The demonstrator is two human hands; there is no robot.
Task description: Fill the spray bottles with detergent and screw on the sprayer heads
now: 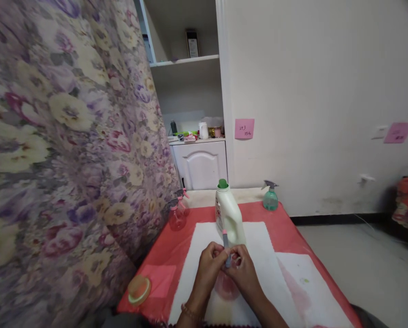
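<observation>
Directly before me stands a clear pinkish spray bottle point(227, 291), largely covered by my wrists and fingers. Its grey spray head point(226, 240) has a pink tip that points away from me. My left hand point(211, 262) is closed on the left side of the spray head, with the thumb near the middle. On the other side, my right hand point(241, 268) has its fingers closed round the spray head. I cannot tell whether the head is screwed onto the bottle. Just beyond my hands is a pale green jug point(230, 214) with a green top.
Two pink spray bottles point(177, 218) stand at the back left and a green spray bottle point(270, 200) at the back right. A round lidded container point(139, 290) sits at the front left. White paper point(258, 237) lies on the red tablecloth point(166, 250). A floral curtain point(88, 136) hangs along the left.
</observation>
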